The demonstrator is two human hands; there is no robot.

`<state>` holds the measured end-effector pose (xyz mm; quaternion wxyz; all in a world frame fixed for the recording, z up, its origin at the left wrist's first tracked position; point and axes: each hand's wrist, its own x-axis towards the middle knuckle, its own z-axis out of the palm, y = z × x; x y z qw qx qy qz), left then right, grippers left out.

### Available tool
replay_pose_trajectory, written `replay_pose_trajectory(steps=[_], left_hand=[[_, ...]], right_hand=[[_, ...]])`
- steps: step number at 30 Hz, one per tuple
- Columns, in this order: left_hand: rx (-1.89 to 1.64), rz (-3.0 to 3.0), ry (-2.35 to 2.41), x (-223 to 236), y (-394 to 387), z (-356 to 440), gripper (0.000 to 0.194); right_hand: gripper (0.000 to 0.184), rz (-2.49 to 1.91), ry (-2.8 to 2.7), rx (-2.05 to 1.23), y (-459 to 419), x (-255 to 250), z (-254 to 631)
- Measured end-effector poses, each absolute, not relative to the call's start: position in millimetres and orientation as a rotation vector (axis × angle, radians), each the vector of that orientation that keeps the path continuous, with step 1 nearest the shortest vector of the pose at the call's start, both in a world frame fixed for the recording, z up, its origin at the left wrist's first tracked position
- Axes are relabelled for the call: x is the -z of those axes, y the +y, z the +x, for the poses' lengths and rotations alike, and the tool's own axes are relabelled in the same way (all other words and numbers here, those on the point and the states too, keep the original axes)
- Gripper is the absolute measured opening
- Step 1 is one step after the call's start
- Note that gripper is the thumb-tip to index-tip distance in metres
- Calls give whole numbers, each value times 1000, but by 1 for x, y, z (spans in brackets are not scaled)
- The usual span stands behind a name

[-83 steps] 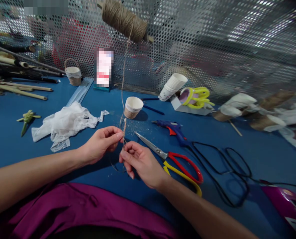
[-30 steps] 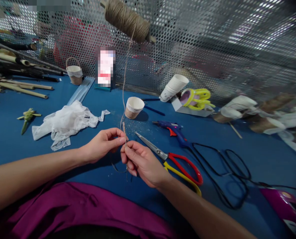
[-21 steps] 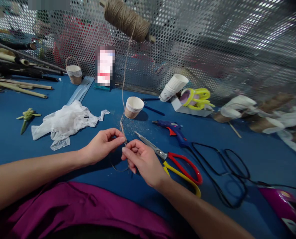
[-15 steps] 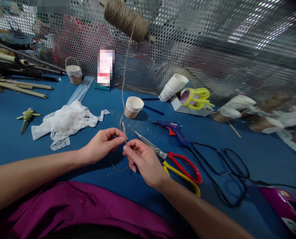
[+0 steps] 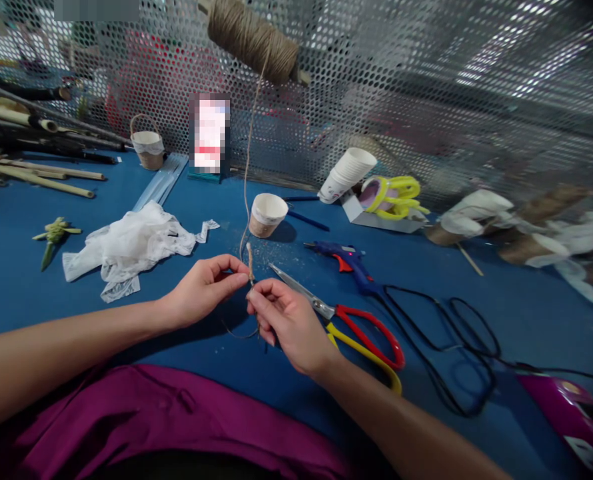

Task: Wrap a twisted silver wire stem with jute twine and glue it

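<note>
My left hand [image 5: 204, 290] is closed, thumb and forefinger pinching the twine [image 5: 247, 167] where it meets a thin twine-wrapped wire [image 5: 250, 259]. That wrapped end stands nearly upright above my fingers. My right hand [image 5: 291, 327] is closed on the dark lower part of the same wire, its fingertips just below those of my left. Thin loose ends curve out beneath the hands. From above, the twine comes down off a large spool [image 5: 251, 40]. Right behind the hands stands a small twine-covered cup [image 5: 268, 215] with a white lace rim. My fingers hide part of the wire.
Scissors [image 5: 316, 303] with red and yellow handles lie right of my hands, beside a blue glue gun [image 5: 344, 257] and its looping black cord. White lace [image 5: 136, 243] is heaped to the left. Behind are a small handled basket [image 5: 148, 150], stacked paper cups [image 5: 346, 175] and a perforated metal panel.
Both hands stay close together, shifting slightly as the wire turns and tilts between the fingers. The wrapped end leaned left earlier and now stands more upright. Everything else lies as before.
</note>
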<state>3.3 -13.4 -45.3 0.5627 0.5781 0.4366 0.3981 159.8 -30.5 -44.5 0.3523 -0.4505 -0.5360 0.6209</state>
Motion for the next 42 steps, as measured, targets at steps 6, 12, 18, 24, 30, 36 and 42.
replay_pose_trajectory(steps=[6,12,18,24,30,36,42], left_hand=[[-1027,1671,1120,42,-14,0,11],[-1018,1667,1120,41,-14,1,12],[-953,1496,1072,40,-13,1,14],[-894,1279,972,42,-12,1,19],[-907,1194,888,43,-14,2,20],[-972,1390,1040,41,-18,5,16],[-971,1405,1054,43,-19,5,15]], right_hand=[[15,-1216,-1413,-1553,-31,43,159],[16,-1234,-1436,-1531,-32,41,160],[17,-1178,-1388,-1561,-32,45,160],[16,-1125,-1289,-1670,-32,45,158],[15,-1066,-1236,-1784,-31,44,158],[14,-1183,-1424,-1614,-30,43,159],[14,-1236,-1471,-1530,-31,42,159]])
